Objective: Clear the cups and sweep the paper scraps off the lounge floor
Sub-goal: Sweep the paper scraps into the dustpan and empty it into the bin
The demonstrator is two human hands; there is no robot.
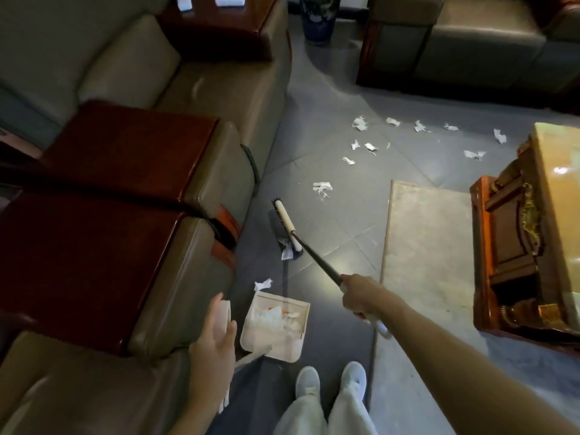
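Note:
My right hand (361,298) grips the dark handle of a broom. The broom head (284,226), white-backed with black bristles, rests on the floor ahead with a scrap caught at its near end. My left hand (215,343) holds the upright white handle of a dustpan (276,328), whose tray sits on the floor by my feet with several white scraps inside. One paper scrap (263,284) lies just beyond the tray's lip. Several more paper scraps (364,146) are scattered farther out on the grey floor. White cups (229,0) stand on a far armrest table.
Grey leather armchairs with dark red wooden armrests (119,189) line the left. A carved wooden coffee table (527,233) stands on a pale rug (423,246) at right. More sofas (455,36) and a blue vase (318,20) are at the back.

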